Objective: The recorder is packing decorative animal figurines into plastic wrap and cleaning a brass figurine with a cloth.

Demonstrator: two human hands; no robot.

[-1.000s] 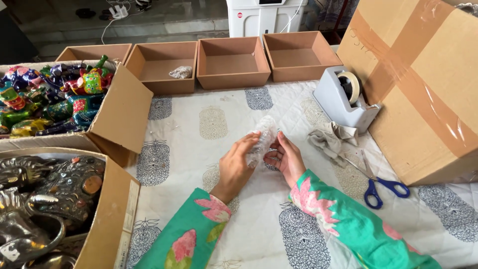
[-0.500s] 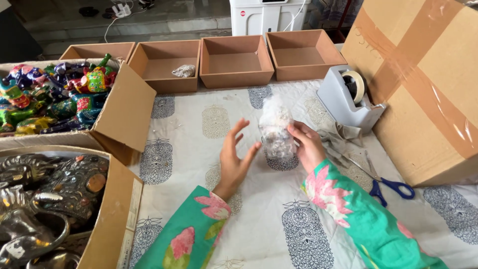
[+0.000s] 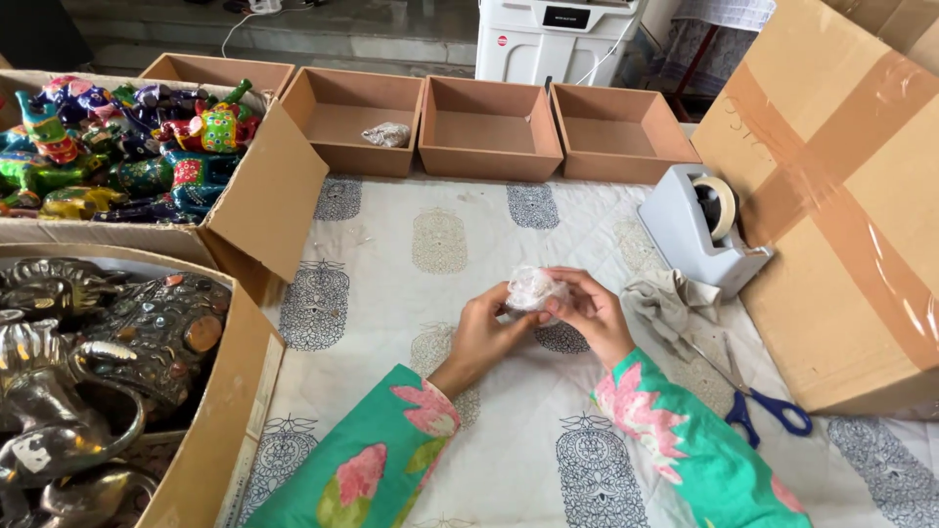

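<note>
Both hands, the left hand (image 3: 486, 328) and the right hand (image 3: 593, 315), are now closing their fingers round a small bundle (image 3: 535, 289) in clear wrap, drawing it lower and tighter than moments ago, just left of the tape dispenser (image 3: 699, 223) on the printed cloth (image 3: 411, 254).

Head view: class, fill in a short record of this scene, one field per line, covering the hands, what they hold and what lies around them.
left hand: grips the bundle from the left
right hand: grips it from the right
held item: small wrapped bundle, clear bubble wrap
surface: printed cloth
right of hands: tape dispenser, blue-handled scissors, large taped carton
far edge: shallow brown trays
left: box of painted figurines, box of dark metal figures
</note>
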